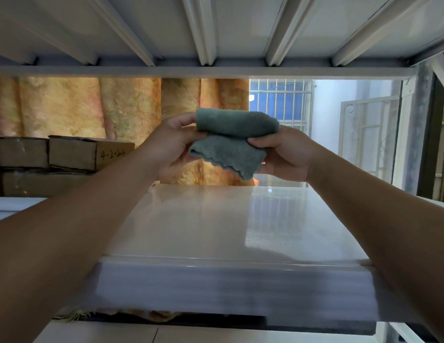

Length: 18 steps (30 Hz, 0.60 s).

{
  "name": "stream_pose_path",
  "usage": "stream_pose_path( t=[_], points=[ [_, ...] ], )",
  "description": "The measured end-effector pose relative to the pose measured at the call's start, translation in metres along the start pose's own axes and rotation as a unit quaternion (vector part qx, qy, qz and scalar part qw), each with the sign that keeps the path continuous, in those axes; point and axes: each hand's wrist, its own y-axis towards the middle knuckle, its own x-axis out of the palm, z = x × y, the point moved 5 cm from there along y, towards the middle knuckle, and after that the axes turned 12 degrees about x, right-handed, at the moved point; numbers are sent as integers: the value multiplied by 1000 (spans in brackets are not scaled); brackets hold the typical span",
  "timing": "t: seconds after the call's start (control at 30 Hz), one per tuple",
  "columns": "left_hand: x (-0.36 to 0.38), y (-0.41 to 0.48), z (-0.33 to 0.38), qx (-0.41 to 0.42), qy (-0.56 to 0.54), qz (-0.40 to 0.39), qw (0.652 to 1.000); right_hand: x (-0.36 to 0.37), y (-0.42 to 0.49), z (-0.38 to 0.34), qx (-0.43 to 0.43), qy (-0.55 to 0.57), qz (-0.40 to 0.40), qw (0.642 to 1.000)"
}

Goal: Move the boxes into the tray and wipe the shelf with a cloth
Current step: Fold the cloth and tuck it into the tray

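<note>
Holding the folded grey-green cloth [234, 142] up between them, the left hand [171, 147] pinches its left edge and the right hand [283, 154] grips its right side, both clear above the glossy white shelf [216, 219], which looks bare here apart from cardboard boxes [67, 152] stacked at its far left. Those boxes could get knocked or leave a strip unwiped if the cloth sweeps that way, and the loose scalloped flap may bunch up rather than lie flat. Behind the shelf hang orange patterned curtains [92, 107], then a barred window [280, 100] on the right; no tray is in view.
</note>
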Motion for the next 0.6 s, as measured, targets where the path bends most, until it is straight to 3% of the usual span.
stream_pose_path(
  t=[0.1,0.33,0.6],
  points=[
    [1,-2,3,10,2,-13,1000,5,-4,3,11,-3,-68,998],
    [2,-2,9,12,-21,12,1000,3,-10,-9,-39,112,-82,990],
    [2,-6,14,2,-10,66,998,1,-9,-4,-10,115,-14,993]
  ],
)
